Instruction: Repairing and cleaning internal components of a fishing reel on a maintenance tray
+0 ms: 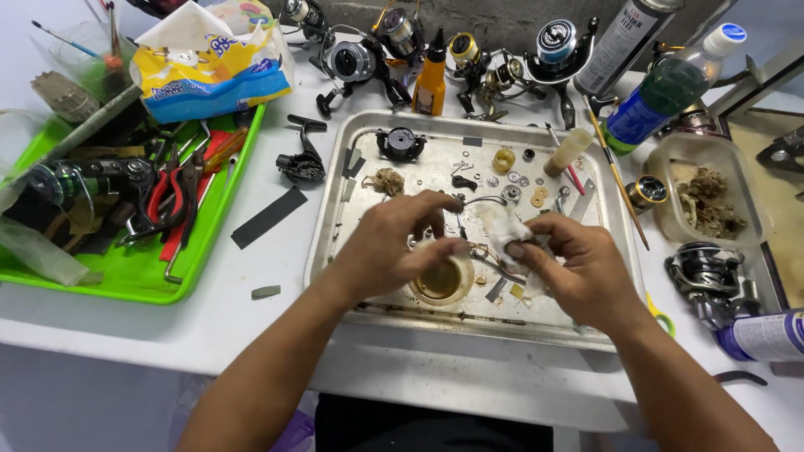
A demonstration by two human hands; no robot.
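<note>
Right hand point(578, 268) hides part inside tissue point(511, 230)

The left hand point(394, 247) covers most of a small round brass-coloured cup point(442, 280), so its grip on it cannot be told. The right hand point(578, 268) hides much of a crumpled white tissue point(511, 230). Tiny washers on the metal tray point(335, 218) are too small to identify. A blue-and-white can point(766, 335) is cut off at the right edge.

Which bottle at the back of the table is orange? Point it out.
The small orange bottle with a black pointed nozzle, behind the metal tray; the others are a grey can and a green-filled bottle.
</note>
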